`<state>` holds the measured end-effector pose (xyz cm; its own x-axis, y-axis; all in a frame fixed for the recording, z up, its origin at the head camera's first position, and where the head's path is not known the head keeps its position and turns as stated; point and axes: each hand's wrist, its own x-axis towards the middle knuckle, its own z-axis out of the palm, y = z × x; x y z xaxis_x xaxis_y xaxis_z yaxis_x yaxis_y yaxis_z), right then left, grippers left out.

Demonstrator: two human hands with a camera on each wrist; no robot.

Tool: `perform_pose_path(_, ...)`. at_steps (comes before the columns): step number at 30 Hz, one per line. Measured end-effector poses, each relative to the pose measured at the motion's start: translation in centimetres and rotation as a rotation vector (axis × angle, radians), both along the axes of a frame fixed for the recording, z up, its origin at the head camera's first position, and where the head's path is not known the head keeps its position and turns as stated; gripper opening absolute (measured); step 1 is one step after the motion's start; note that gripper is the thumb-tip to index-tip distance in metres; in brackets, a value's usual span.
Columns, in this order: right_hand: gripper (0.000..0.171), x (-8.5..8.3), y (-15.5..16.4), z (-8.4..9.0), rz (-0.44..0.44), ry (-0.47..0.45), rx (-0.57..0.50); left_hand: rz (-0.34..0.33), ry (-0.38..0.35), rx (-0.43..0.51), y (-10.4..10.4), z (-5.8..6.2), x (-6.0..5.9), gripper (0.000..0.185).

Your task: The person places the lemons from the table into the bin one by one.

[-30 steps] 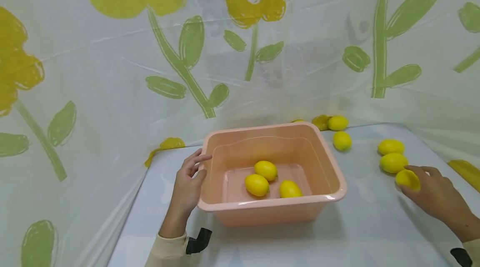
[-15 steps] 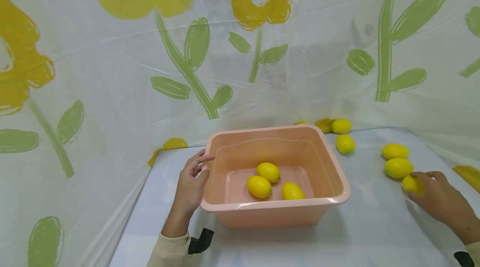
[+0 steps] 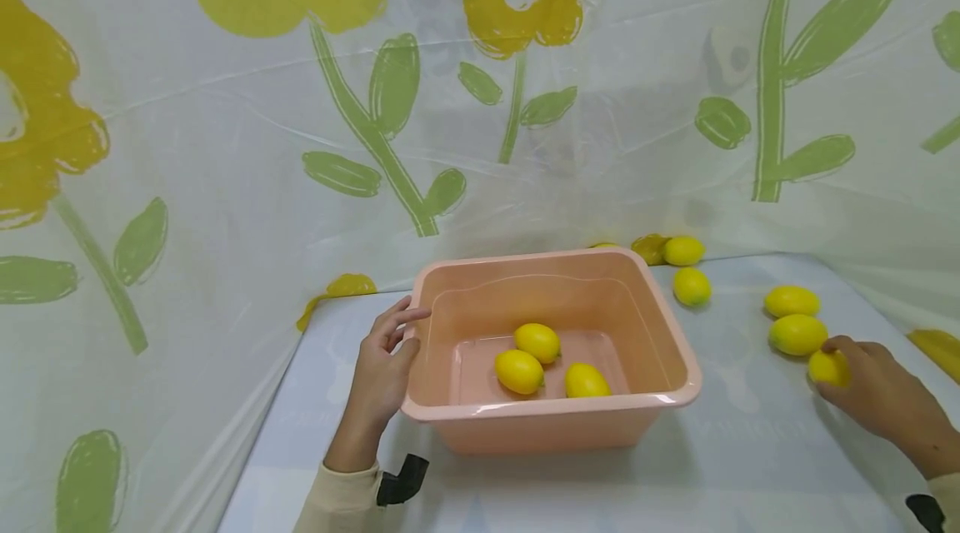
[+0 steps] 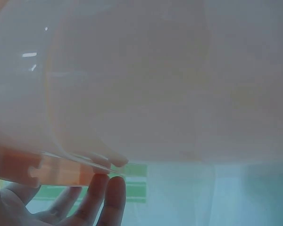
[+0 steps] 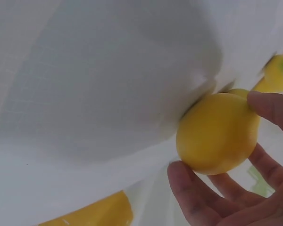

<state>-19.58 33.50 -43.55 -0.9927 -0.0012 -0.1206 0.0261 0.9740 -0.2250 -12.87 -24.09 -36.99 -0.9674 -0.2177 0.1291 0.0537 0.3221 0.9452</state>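
Observation:
A pink plastic tub (image 3: 536,433) stands on the table with three yellow lemons inside: one in front (image 3: 519,371), one behind it (image 3: 537,342) and one to the right (image 3: 587,381). My left hand (image 3: 381,375) grips the tub's left rim; its fingertips also show at the tub's edge in the left wrist view. Over on the right, my right hand (image 3: 881,391) pinches a lemon (image 5: 217,134) between thumb and fingers, low at the table surface. Just beyond it lie two more lemons, a nearer one (image 3: 798,335) and a farther one (image 3: 792,301).
Behind the tub's right corner, a lemon (image 3: 692,287) lies in front of another (image 3: 683,250) by the curtain. A further bit of yellow (image 3: 603,245) peeks over the back rim. The flower-printed curtain (image 3: 247,125) hangs along the back and left of the white table (image 3: 742,450).
The head view has shifted slightly. The lemon at my right hand has turned a little within the fingers. My left hand has stayed on the tub rim, and the tub stands as before.

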Motion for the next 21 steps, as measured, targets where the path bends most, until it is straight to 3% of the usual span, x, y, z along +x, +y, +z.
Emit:
perform_pose_path(12, 0.063, -0.29, 0.67, -0.12, 0.010, -0.075, 0.007, 0.002, -0.002, -0.006, 0.09, 0.10, 0.04, 0.035)
perform_pose_path(21, 0.071, 0.07, 0.72, -0.64, 0.027, -0.024, 0.008, 0.006, -0.004, -0.012, 0.10, 0.06, 0.09, 0.036)
